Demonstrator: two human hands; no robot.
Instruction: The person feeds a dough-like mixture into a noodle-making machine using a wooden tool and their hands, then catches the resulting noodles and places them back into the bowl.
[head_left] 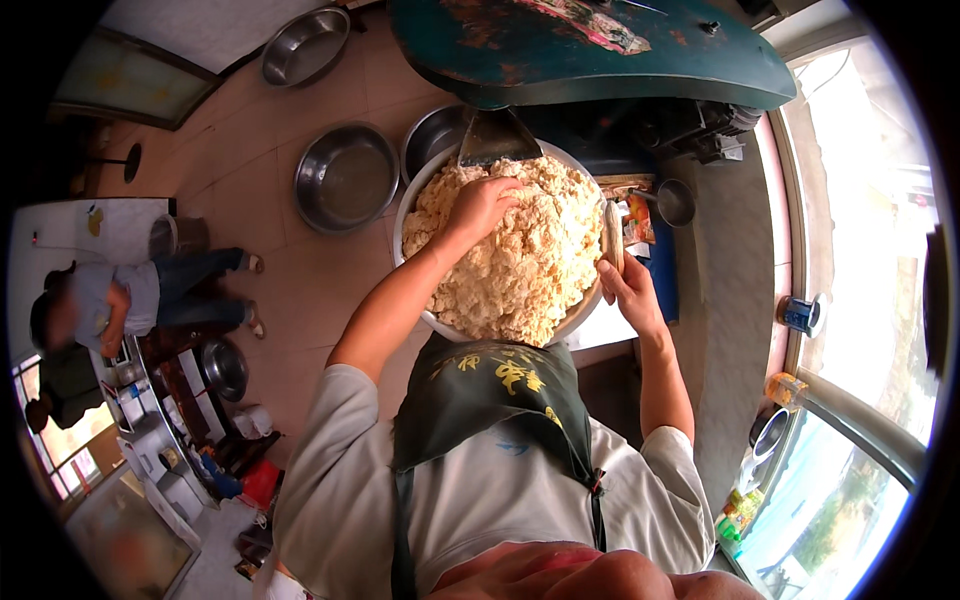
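Note:
A large metal basin (399, 222) heaped with pale, crumbly dough (540, 240) stands in front of my apron. My left hand (484, 208) lies on the upper left of the heap, its fingers curled into the dough and partly hidden. At the basin's right side, my right hand (630, 290) grips the edge, close to a pale rounded piece (612, 235) whose kind I cannot make out. Just beyond my left hand, a metal chute (497, 137) from a green machine (600, 65) reaches over the basin's far rim.
Metal bowls (346, 178) sit on the tiled floor to the left, with another (305, 46) farther back. A small saucepan (675, 203) is at the right, beside a stone ledge (720, 300) under the window. At far left a person (130, 300) stands near a cluttered counter (165, 430).

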